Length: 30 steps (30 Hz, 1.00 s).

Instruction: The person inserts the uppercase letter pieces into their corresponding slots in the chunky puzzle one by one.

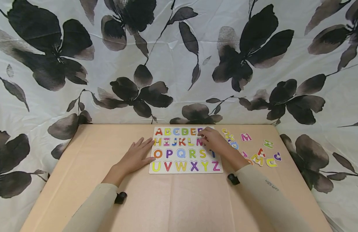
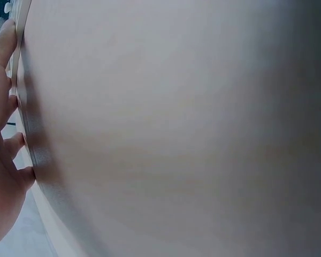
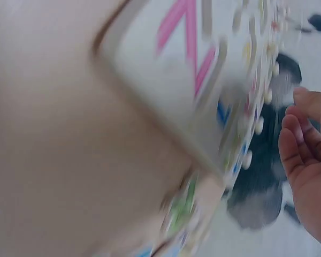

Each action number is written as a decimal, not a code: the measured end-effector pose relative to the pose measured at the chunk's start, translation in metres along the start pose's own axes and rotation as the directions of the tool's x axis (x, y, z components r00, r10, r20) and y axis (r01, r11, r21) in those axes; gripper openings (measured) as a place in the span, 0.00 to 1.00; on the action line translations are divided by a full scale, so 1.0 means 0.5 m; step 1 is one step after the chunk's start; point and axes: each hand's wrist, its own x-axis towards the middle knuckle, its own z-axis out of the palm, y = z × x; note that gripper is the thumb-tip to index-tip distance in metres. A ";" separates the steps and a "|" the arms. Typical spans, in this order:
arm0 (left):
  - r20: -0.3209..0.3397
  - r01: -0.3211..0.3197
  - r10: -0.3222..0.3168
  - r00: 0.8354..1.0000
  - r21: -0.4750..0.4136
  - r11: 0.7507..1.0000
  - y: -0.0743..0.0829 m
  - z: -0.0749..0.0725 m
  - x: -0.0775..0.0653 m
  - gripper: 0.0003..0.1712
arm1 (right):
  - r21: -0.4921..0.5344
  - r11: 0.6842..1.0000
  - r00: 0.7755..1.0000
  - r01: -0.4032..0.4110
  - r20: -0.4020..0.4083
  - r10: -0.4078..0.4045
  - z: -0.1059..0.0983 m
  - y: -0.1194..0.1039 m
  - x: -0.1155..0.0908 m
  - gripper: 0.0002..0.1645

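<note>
A white alphabet board (image 1: 174,159) with rows of coloured letters lies on the table; several upper-row letters carry small knobs. My left hand (image 1: 135,158) rests against the board's left edge, fingers spread and fairly straight. The left wrist view shows that hand (image 2: 1,112) at its far left. Over the board's upper right is my right hand (image 1: 215,141), covering letters at the ends of the first two rows. In the right wrist view its fingers are loosely bent (image 3: 294,144), with nothing visible between them. A pink Z (image 3: 190,37) shows on the board there, blurred.
Right of the board lie loose letter pieces: a pink M (image 1: 246,137), a green piece (image 1: 268,144), a red A (image 1: 261,152), a yellow M (image 1: 257,160), a yellow C (image 1: 271,162) and several others. Behind the table (image 1: 109,138) hangs a floral cloth (image 1: 179,64).
</note>
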 end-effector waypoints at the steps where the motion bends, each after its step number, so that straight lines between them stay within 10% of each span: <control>1: 0.001 0.002 -0.002 1.000 -0.001 1.000 0.000 0.000 0.000 0.47 | 0.008 1.000 1.000 0.005 -0.015 -0.005 -0.007 0.013 -0.007 0.15; 19: -0.003 -0.005 0.005 1.000 -0.001 1.000 -0.003 0.003 0.000 0.47 | 0.103 0.939 0.934 -0.329 -0.110 0.339 -0.126 0.229 -0.131 0.20; 30: -0.007 -0.005 0.005 1.000 -0.004 1.000 -0.001 -0.002 -0.002 0.47 | 0.011 0.932 0.926 -0.362 -0.107 0.361 -0.129 0.295 -0.137 0.19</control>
